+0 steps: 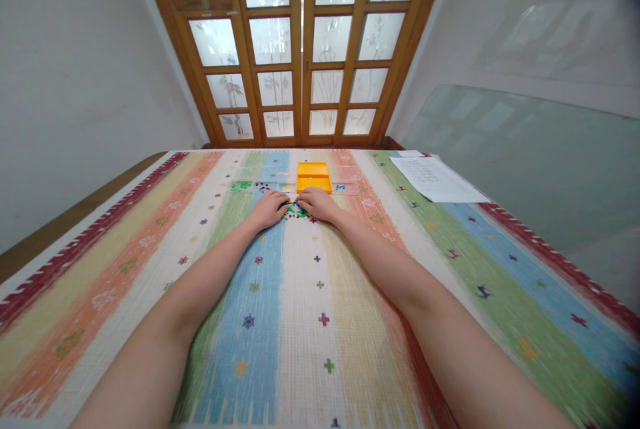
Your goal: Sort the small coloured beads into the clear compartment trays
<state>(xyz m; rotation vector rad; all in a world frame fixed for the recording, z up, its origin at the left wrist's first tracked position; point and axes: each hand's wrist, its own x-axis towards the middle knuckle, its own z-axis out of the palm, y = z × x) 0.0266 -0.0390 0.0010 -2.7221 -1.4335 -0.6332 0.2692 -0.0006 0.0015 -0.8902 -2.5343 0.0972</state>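
Observation:
A small pile of tiny coloured pieces [299, 211], mostly green with some blue, yellow and red, lies on the striped tablecloth. My left hand [270, 208] rests at the pile's left edge, fingers drawn together and pointing inward. At its upper right edge is my right hand [316, 203], its fingers curled down toward the pieces. Both sets of fingertips are too small to show what they hold, if anything. Just beyond my right hand stands an opened yellow plastic box [314, 169]. Clear boxes beside it hold green pieces [241, 186], dark pieces [263, 186] and blue pieces [341, 187].
Printed paper sheets [437, 179] lie at the far right of the table. The patterned tablecloth [300, 349] covers the tabletop. Past the far edge stand wooden glazed doors [303, 49]; a pale glass panel [525, 162] leans by the right wall.

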